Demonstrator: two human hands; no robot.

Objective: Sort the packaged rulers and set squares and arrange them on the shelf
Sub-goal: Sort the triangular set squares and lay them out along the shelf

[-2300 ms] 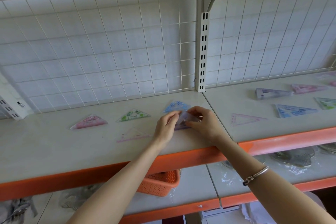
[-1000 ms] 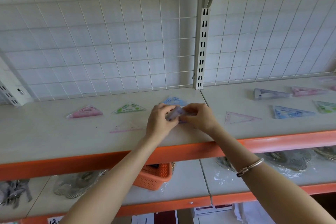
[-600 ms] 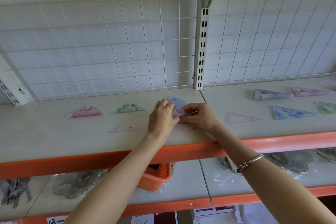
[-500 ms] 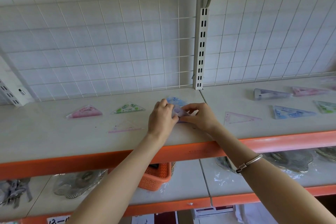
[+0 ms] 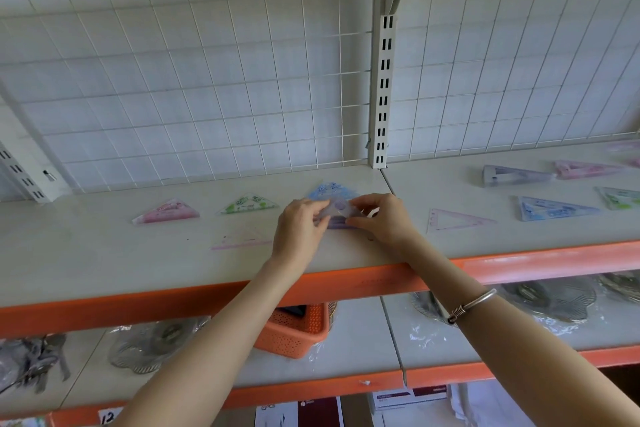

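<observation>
Head view: you're working one pack, low over the shelf (image 5: 104,253) front.
Left hand (image 5: 299,222): pinches purple set square pack (image 5: 337,216), left end.
Right hand (image 5: 384,218): pinches right end — likely squaring it in front of blue pack (image 5: 329,191).
</observation>
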